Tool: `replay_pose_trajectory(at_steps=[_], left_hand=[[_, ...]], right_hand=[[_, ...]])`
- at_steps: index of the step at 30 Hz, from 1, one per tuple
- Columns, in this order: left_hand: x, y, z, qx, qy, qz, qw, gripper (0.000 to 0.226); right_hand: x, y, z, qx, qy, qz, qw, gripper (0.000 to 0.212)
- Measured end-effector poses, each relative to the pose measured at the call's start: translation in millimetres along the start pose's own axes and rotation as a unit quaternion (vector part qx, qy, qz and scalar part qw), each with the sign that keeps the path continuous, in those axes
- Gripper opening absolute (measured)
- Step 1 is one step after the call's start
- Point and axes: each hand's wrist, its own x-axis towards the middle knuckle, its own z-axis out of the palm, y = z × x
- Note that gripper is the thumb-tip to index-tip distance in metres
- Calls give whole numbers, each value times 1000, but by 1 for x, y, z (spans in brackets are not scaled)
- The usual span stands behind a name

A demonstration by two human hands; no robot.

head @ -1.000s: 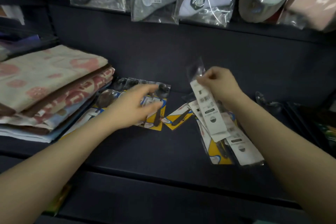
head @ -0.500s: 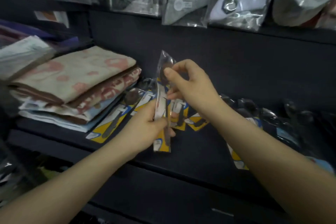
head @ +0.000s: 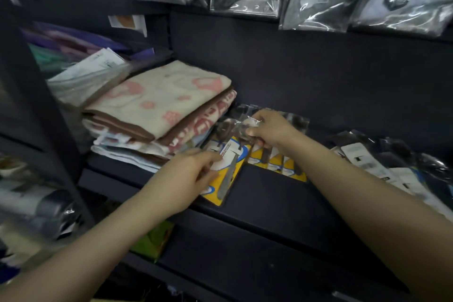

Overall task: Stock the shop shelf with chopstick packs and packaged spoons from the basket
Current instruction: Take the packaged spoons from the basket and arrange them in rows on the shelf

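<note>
Left hand (head: 186,176): reaches over the front edge of the shelf, its fingers (head: 208,158) closed on the lower part of a packaged spoon
Right hand (head: 267,127): further back on the shelf, its fingers (head: 252,131) pinched on the clear plastic top of the same pack, over the spoon's bowl
Packaged spoon (head: 229,167): a metal spoon in a clear sleeve with a yellow, blue and white backing card; held between both hands, it lies lengthwise from front to back, its lower end at the front edge of the shelf, just beside the folded towels; whether it rests flat on the shelf or on a pack below it I cannot tell
Row of spoon packs (head: 277,162): same yellow cards, lying side by side on the shelf just right of the held pack, partly under the right wrist
White-label packs (head: 382,167): clear sleeves with white labels, spread loosely on the shelf to the right, apart from the yellow row; contents too blurred to tell
Shelf (head: 269,203): dark, with a dark back panel
Folded towels (head: 159,108): a stack at the left end of the shelf, the top one cream with pink patches and a brown edge
Bagged goods (head: 316,0): glossy plastic bags hanging along the top above the shelf
Basket: not seen in this view
</note>
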Motion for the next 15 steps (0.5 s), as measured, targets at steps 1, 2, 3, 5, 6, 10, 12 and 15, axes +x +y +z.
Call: replay_pose_trajectory(at_steps=[1, 2, 3, 5, 6, 10, 12, 15], left_hand=[[-1, -3, 1, 15, -7, 1, 1000, 31], [-2, -6, 1, 24, -15, 1, 1000, 30], [-4, -7, 1, 28, -21, 7, 999, 31], [-6, -6, 2, 34, -32, 25, 999, 48], [-6, -5, 3, 43, -46, 27, 998, 61], [-7, -3, 8, 120, -103, 35, 987, 100], [-6, -5, 11, 138, -85, 57, 985, 103], [-3, -7, 12, 138, -79, 48, 986, 91]], right_hand=[[2, 0, 2, -42, 9, -16, 999, 19], [4, 0, 3, -90, 23, -32, 995, 24], [4, -1, 4, -136, 33, -36, 989, 26], [4, -2, 5, -213, 49, -36, 975, 26], [5, -2, 6, -247, 56, -38, 967, 26], [8, 2, 9, -264, 71, -61, 960, 27], [9, 6, 9, -240, 57, -75, 966, 26], [4, 12, 7, -284, 2, -107, 953, 40]])
